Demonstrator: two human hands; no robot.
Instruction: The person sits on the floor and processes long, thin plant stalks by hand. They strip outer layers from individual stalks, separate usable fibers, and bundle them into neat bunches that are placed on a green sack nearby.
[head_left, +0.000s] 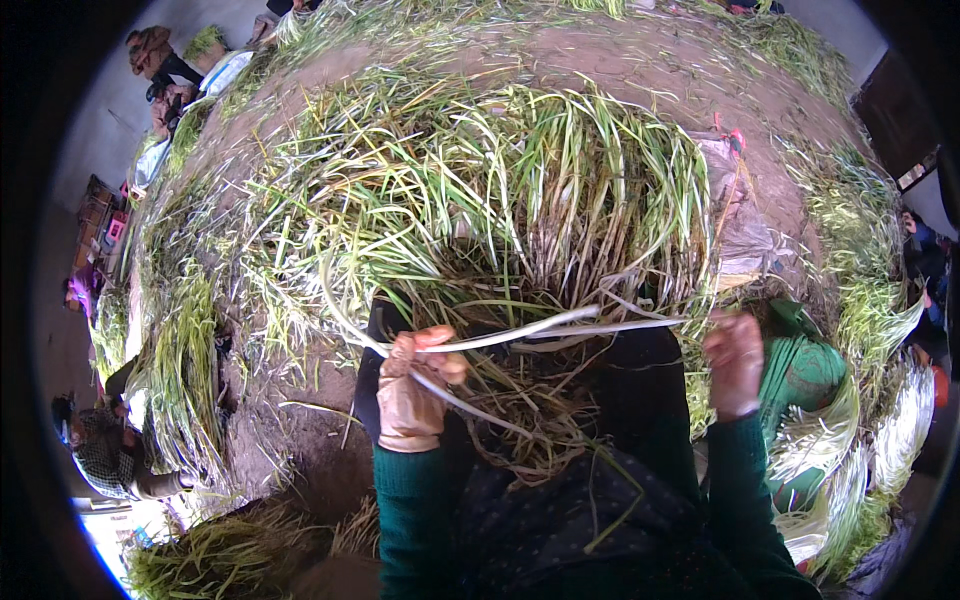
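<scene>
My left hand (412, 394), in a thin translucent glove, grips a few pale stalks (517, 336) of a leafy green, probably garlic shoots, above my lap. One stalk curves up to the left and another end hangs below the fingers. A thin whitish strip (637, 325) stretches from there to my right hand (735, 364), whose curled fingers seem to pinch its tip; blur hides the exact hold. Dry, stringy leaf scraps (525, 420) lie on my dark apron (555, 517). Right in front of my knees stands a large heap of uncleaned stalks (585, 202).
A green cloth-covered bundle (802, 371) sits at my right beside bunches of pale stalks (817, 435). More greens (184, 360) lie at left. A plastic sack (739, 217) rests beside the heap. Other people work along the left, including one in a checked garment (105, 454).
</scene>
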